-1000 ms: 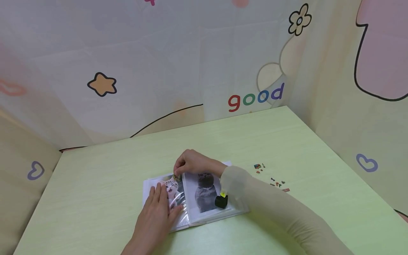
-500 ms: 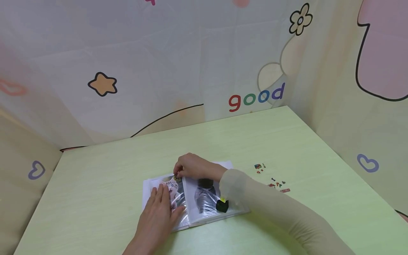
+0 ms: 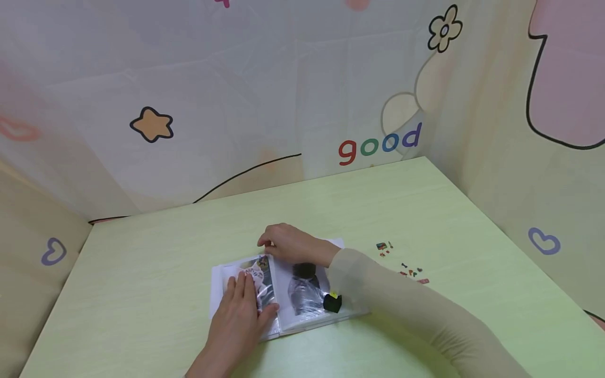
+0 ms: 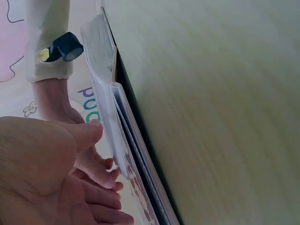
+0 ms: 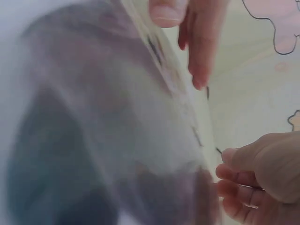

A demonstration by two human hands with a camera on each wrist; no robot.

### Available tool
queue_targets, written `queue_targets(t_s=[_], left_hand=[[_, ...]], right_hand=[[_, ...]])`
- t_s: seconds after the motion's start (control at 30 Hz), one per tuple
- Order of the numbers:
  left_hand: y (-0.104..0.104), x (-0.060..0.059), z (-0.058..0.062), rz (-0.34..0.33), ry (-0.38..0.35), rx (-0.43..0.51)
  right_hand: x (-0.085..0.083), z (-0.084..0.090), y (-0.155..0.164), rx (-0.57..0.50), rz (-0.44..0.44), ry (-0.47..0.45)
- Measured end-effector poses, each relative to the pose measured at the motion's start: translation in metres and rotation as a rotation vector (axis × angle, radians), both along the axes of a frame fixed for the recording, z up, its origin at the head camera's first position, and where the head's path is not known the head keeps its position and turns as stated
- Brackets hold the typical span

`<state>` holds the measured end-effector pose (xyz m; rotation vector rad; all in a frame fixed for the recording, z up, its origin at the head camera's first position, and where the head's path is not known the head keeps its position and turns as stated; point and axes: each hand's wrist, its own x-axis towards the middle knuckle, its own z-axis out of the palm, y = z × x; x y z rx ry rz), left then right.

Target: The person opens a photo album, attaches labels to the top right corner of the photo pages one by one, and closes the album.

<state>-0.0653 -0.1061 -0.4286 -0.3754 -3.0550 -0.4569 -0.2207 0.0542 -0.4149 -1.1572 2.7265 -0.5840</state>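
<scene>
An open photo album (image 3: 216, 289) lies on the table with a clear-sleeved photo on each page. My left hand (image 3: 242, 316) rests its straight fingers on the left page, over part of a light kitten photo (image 3: 257, 274). A small colourful patch (image 3: 263, 261) shows at that photo's top right corner. My right hand (image 3: 296, 244) hovers above the album's top edge near the spine. In the right wrist view, its thumb and fingers (image 5: 204, 51) are apart with nothing between them. A grey cat photo (image 3: 302, 296) fills the right page, partly covered by my right hand.
Several tiny stickers (image 3: 411, 273) lie scattered on the table right of the album, with a small picture piece (image 3: 381, 245) behind them. A black wrist camera (image 3: 332, 303) sits at the right sleeve. A printed cloth backdrop (image 3: 236, 105) borders the table.
My right hand has lifted off the kitten photo's top corner, and its fingers have loosened, leaving the colourful patch in view. My left hand has shifted slightly to the right.
</scene>
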Motion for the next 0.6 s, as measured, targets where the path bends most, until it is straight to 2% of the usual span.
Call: queue_targets(t_s=[0.1, 0.27, 0.43, 0.6], left_hand=[[0.002, 0.000, 0.000, 0.011, -0.009, 0.003], [0.007, -0.001, 0.001, 0.043, -0.039, 0.011], [0.020, -0.003, 0.002, 0.068, -0.097, -0.024], [0.032, -0.003, -0.001, 0.095, -0.100, -0.083]], right_hand=[[0.006, 0.009, 0.008, -0.015, 0.015, 0.034], [0.028, 0.021, 0.014, 0.128, 0.093, 0.106], [0.051, 0.018, 0.012, 0.318, 0.187, 0.143], [0.062, 0.011, 0.009, 0.426, 0.181, 0.122]])
